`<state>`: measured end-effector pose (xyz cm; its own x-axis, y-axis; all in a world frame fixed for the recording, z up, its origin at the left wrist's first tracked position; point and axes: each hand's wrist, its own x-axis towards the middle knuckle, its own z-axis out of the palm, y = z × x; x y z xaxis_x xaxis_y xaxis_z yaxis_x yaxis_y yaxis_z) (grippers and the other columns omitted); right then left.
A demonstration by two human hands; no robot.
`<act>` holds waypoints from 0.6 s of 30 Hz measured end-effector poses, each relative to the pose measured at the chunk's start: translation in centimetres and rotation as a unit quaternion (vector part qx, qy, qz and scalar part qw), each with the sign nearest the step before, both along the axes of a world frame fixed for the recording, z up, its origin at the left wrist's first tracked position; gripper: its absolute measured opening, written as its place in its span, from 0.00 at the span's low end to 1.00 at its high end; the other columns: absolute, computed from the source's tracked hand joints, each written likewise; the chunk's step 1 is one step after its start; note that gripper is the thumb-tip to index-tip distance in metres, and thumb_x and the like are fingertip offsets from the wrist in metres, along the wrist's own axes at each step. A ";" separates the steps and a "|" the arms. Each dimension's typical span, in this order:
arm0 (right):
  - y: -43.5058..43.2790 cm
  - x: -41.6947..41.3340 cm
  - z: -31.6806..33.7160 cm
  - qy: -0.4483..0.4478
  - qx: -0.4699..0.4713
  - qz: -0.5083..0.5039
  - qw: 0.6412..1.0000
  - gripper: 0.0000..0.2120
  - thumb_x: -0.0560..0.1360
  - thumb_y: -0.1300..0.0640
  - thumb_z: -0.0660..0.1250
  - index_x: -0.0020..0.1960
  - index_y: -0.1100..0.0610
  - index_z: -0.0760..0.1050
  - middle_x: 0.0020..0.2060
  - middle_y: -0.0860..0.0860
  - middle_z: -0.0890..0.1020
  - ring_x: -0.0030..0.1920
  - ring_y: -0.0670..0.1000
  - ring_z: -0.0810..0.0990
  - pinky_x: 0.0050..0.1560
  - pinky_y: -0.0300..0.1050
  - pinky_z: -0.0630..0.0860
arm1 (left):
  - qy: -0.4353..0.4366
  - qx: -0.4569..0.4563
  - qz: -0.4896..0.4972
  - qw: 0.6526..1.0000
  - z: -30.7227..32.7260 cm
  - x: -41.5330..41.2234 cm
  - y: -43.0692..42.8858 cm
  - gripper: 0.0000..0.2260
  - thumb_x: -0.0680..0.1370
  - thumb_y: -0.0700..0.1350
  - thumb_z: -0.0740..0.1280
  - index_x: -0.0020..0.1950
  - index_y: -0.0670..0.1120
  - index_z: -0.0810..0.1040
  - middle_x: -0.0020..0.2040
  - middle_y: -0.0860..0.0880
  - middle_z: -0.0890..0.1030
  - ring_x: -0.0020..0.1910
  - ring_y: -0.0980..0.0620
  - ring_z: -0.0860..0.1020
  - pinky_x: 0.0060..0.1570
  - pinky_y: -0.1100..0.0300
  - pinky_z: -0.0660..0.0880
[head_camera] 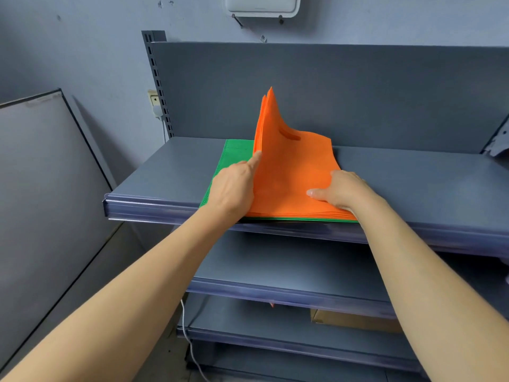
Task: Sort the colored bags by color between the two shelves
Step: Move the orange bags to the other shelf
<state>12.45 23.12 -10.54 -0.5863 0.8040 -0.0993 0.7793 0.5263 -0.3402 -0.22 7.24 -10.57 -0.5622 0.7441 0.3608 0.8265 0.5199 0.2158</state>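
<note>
Grey metal shelf (170, 172) is carrying the stack at its front edge. Orange bags (292, 172) are lying on green bags (234, 153), their left side standing upright. Left hand (234, 186) is propping that edge with one straight finger, the others hidden; right hand (341, 191) is pressing flat, thumb outstretched.
</note>
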 end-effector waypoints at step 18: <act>2.3 0.7 1.4 0.295 -0.118 -0.032 0.948 0.34 0.73 0.39 0.65 0.69 0.61 0.66 0.66 0.55 0.72 0.63 0.56 0.74 0.62 0.53 0.71 | -0.269 0.415 0.037 0.868 4.8 1.2 -0.2 0.27 0.72 0.30 0.55 0.63 0.51 0.77 0.61 0.50 0.78 0.59 0.40 0.77 0.57 0.50 0.75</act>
